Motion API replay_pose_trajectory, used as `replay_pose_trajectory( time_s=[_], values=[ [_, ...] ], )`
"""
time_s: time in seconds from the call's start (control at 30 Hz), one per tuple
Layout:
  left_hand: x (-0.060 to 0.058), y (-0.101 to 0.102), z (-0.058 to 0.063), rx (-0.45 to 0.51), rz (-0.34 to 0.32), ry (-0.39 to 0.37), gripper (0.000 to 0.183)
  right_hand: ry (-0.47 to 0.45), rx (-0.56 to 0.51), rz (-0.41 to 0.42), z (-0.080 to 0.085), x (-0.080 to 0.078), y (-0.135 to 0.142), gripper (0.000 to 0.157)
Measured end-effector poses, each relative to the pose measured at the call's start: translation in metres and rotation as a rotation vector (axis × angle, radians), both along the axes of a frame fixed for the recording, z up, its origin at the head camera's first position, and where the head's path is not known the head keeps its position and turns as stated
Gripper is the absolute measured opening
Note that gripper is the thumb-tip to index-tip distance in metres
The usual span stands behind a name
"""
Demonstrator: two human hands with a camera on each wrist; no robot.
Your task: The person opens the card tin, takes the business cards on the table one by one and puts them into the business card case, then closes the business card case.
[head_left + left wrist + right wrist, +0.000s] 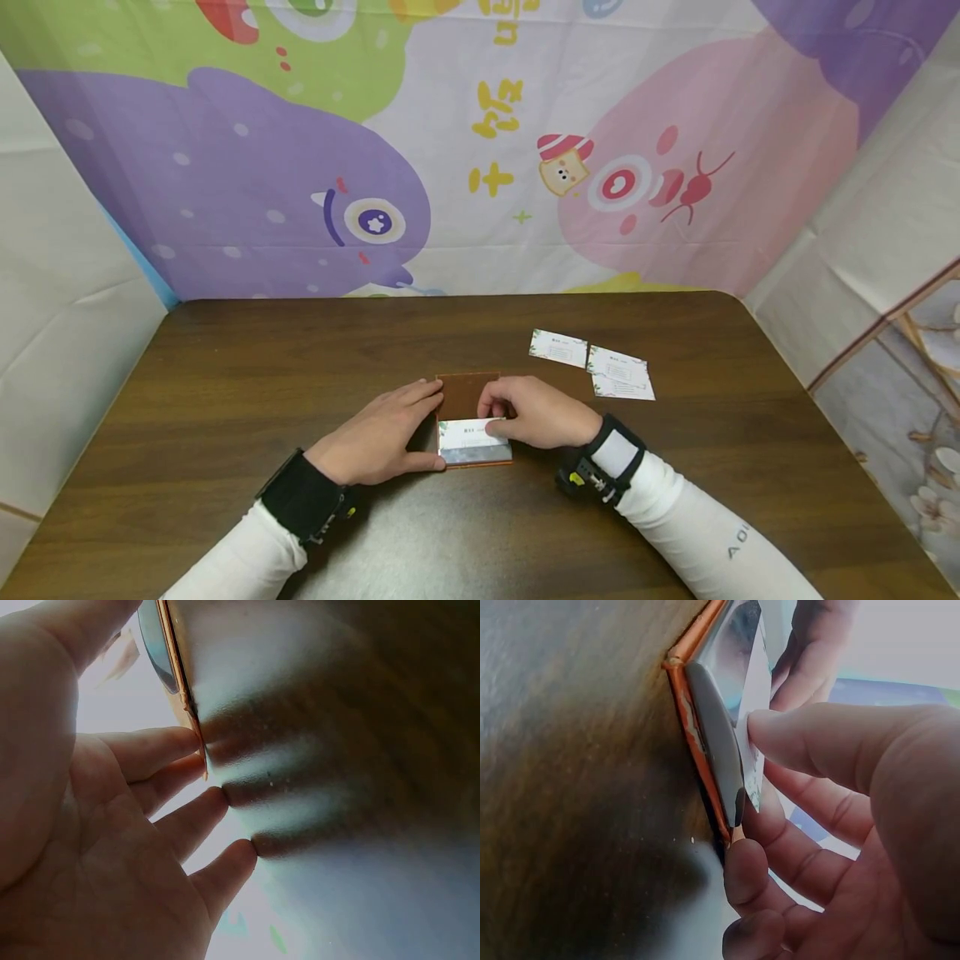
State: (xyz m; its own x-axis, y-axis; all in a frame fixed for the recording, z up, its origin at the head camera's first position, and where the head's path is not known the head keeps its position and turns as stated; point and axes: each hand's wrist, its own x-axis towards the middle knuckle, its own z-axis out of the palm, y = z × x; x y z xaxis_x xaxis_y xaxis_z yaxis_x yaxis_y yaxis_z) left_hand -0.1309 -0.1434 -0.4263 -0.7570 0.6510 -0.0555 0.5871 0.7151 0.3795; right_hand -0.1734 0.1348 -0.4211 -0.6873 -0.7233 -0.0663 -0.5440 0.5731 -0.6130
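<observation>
An opened business card holder (456,398) with a brown lid and orange-brown edges lies at mid-table. In its near half is a grey metal tray (716,750). A white business card (459,432) with a leafy corner print overlaps that tray. My right hand (543,414) pinches this card at its right end between thumb and fingers; in the right wrist view the card stands tilted off the tray. On the holder's left side, my left hand (378,437) has its fingers extended, fingertips at the upper left edge and thumb at the lower left corner.
Several white business cards lie to the back right, one card (558,348) apart and others (621,372) overlapping. The dark wooden table (300,350) ends at a cartoon-printed curtain (480,242). Pale side panels flank it.
</observation>
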Motion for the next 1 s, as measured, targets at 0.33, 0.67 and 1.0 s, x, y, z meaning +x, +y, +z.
replay_pose_trajectory(
  time_s=[0.33,0.67,1.0],
  values=[
    [0.001,0.0,0.0,0.008,-0.006,0.006,0.088,0.048,0.024,0.009,-0.002,0.002,0.001,0.009],
    [0.0,0.0,0.0,0.011,-0.007,0.016,0.088,0.062,0.004,-0.035,0.005,0.0,0.008,0.018],
    [0.0,0.001,-0.001,0.014,-0.007,0.019,0.089,0.067,-0.012,-0.093,0.013,-0.004,0.026,0.021]
  ],
)
